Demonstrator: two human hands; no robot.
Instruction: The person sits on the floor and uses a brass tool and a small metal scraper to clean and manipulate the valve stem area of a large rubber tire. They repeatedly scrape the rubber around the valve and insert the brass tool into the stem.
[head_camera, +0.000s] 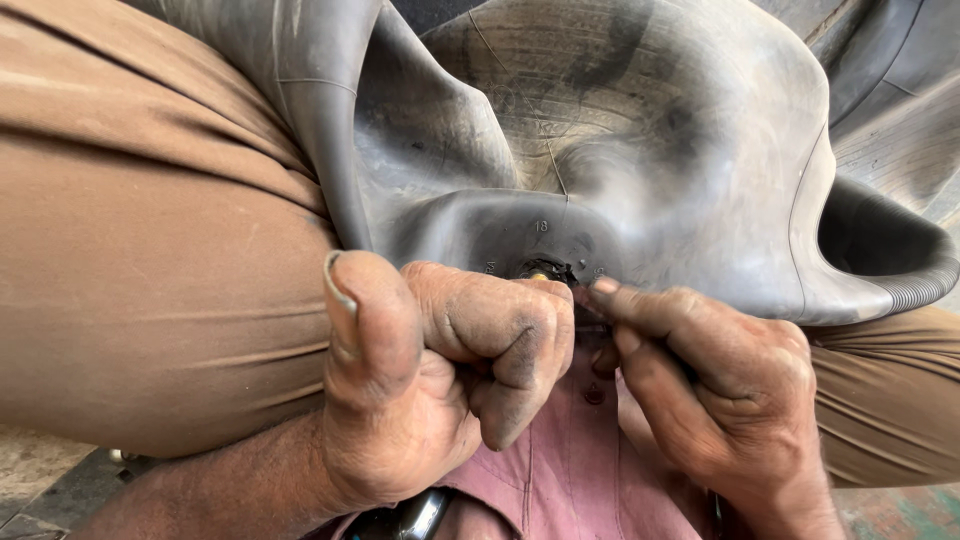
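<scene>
Head view: two grimy hands at the valve of a black inner tube

Head camera, looking down into a seated lap. Draped across brown trousers (150, 260): a large, limp black rubber inner tube (640, 150), folded and dusty, its surface creased and ridged. At the lower middle of the tube, a small valve (543, 271) with a glint of brass at its tip, set in a round reinforced patch.

Left hand (440, 380) clenched into a fist just below the valve, thumb raised and upright, knuckles pressed against the rubber; whether anything sits inside the fist, impossible to tell. Right hand (715, 385) alongside, fingertips (603, 290) pinched together at the valve's side, touching or nearly touching it; too small and shadowed to say whether something is gripped between them. Both hands smeared with dark grime.

Beneath the hands, a dusty pink shirt (570, 460) with a dark button. At the bottom edge, a shiny dark object (415, 515), only partly visible.

As for progress, judging only from this moment: tube flat and deflated, off any wheel, valve in place, work centred on the valve and seemingly mid-way rather than finished.
</scene>
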